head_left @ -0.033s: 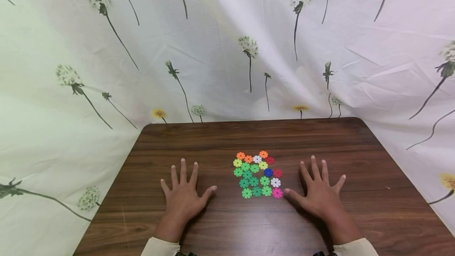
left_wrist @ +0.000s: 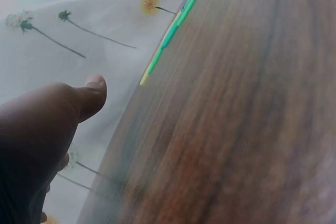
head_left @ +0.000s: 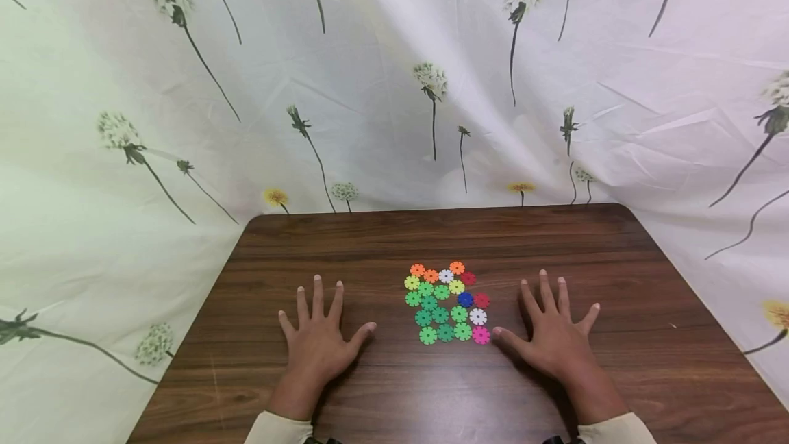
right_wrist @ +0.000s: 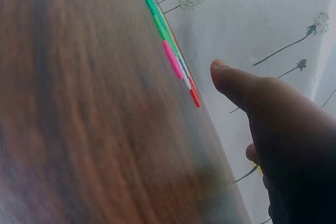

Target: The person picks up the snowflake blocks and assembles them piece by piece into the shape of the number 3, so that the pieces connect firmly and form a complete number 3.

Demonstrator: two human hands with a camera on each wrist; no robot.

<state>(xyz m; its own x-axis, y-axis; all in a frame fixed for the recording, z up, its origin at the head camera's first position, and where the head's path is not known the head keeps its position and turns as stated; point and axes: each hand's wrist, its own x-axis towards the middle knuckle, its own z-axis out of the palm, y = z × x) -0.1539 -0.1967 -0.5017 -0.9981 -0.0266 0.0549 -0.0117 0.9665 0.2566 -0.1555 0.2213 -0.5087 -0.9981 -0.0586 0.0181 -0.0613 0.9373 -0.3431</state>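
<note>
Flat, notched plastic discs lie grouped on the wooden table, among them an orange disc (head_left: pixel 417 270), a blue disc (head_left: pixel 465 299), a white disc (head_left: pixel 478 317) and several green ones. To their left, my left hand (head_left: pixel 319 348) rests palm down with fingers spread. On the other side my right hand (head_left: pixel 557 341) lies the same way, its thumb tip close to the pink disc (head_left: pixel 481 335). Neither hand holds anything. Seen edge-on, the discs form a thin coloured line in both wrist views, with a green disc (left_wrist: pixel 170 35) in the left one and the pink disc (right_wrist: pixel 172 60) in the right.
The dark wood-grain table (head_left: pixel 394 389) has rounded far corners. Behind and beside it hangs a pale cloth (head_left: pixel 370 122) printed with dandelions. Light-coloured sleeves (head_left: pixel 280 428) cover both forearms.
</note>
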